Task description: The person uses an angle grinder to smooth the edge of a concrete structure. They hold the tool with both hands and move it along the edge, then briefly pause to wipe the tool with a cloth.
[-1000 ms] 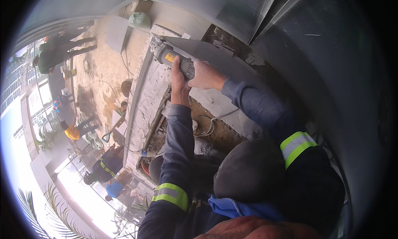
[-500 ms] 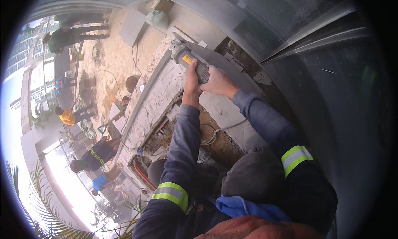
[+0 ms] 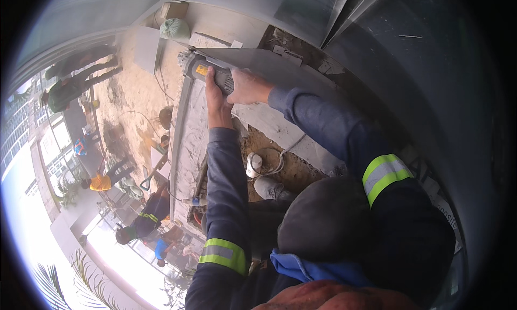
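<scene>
A power tool (image 3: 207, 71), apparently an angle grinder, with a grey body and yellow label, is at the upper end of a rough pale concrete ledge (image 3: 191, 124), against the edge of a dark grey slab (image 3: 269, 65). My left hand (image 3: 218, 97) grips its body from the left side, thumb along the top. My right hand (image 3: 247, 86) is wrapped around its rear part. Both hands partly hide the tool. Below them are a cable (image 3: 293, 146), a white cylindrical object (image 3: 254, 164) and a dusty shoe (image 3: 269, 189) on soil.
Several workers (image 3: 67, 94) are at the left on dusty ground (image 3: 134, 84), among cables, a shovel (image 3: 145, 183) and sacks. A pale green sack (image 3: 174, 29) and leaning board (image 3: 146, 47) are beyond the ledge. A dark glossy wall (image 3: 431, 94) runs along the right.
The view has shifted. Both hands have moved the tool slightly away and leftward along the slab's edge. The white object by my shoe now shows more fully.
</scene>
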Tool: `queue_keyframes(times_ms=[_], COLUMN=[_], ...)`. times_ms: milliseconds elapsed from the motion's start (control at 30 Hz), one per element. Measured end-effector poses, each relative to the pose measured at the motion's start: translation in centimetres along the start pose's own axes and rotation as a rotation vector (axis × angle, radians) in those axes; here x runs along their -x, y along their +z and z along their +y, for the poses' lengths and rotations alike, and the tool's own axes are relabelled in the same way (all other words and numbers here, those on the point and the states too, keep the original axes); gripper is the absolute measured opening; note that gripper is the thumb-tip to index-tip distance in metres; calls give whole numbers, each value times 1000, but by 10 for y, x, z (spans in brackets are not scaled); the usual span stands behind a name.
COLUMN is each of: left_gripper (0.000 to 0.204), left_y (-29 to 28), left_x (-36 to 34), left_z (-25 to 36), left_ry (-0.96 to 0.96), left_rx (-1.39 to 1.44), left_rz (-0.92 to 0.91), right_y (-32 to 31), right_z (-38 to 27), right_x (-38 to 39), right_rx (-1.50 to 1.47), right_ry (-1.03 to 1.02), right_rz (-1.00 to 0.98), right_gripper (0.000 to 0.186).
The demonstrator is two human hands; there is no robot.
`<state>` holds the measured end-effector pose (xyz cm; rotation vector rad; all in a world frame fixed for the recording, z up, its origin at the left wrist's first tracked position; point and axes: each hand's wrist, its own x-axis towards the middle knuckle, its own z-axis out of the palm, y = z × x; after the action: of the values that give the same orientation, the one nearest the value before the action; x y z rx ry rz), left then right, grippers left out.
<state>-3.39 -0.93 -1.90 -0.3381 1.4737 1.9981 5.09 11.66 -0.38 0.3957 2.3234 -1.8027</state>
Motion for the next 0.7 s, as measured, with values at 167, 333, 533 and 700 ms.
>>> queue_keyframes(times_ms=[167,333,533,700], left_gripper=[41,39,40,41], left_y=[-2,0,0,-1], left_x=[-2,-2,-2,-3], left_z=[3,7,8,8], left_ry=[-3,-17,-30,-31], left_rx=[-26,-33,-38,-34], left_rz=[-2,-14,-19,-10], right_y=[1,-8,-7,-8], right_z=[2,-9,-10,-12], right_x=[-9,-3,-2,-4], right_rx=[-21,1,14,2], right_ry=[26,54,49,72], right_rz=[-83,-91,-81,-102], right_gripper=[67,66,73,75])
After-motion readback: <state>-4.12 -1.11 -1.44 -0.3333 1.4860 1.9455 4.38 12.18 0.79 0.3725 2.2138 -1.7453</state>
